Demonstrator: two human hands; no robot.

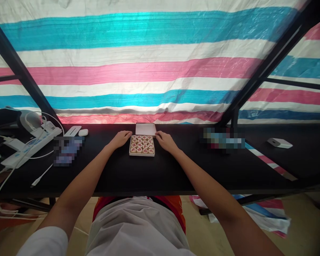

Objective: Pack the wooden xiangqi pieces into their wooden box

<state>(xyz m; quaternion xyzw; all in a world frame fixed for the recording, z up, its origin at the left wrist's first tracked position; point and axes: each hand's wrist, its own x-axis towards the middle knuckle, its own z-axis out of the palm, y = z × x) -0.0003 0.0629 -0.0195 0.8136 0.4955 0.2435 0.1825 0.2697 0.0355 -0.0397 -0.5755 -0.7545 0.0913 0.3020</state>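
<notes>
A white box (142, 154) of Chinese chess pieces lies in front of me on the black table. Its lid (145, 128) is folded back behind it, with the pale inside showing. Round wooden chess pieces (144, 141) with red characters fill the box in rows. My left hand (121, 139) is closed at the box's back left corner, fingertips against its edge. On the other side, my right hand (165, 140) pinches the back right corner, where box and lid meet. The undersides of the fingers are hidden in both hands.
To the left are a white power strip (29, 149) with cables, a blurred phone-like item (68, 151) and a white earbud case (83, 132). Farther right lie a blurred packet-like item (222, 139) and a white charger (280, 143). Striped sheeting (138, 71) hangs behind the table.
</notes>
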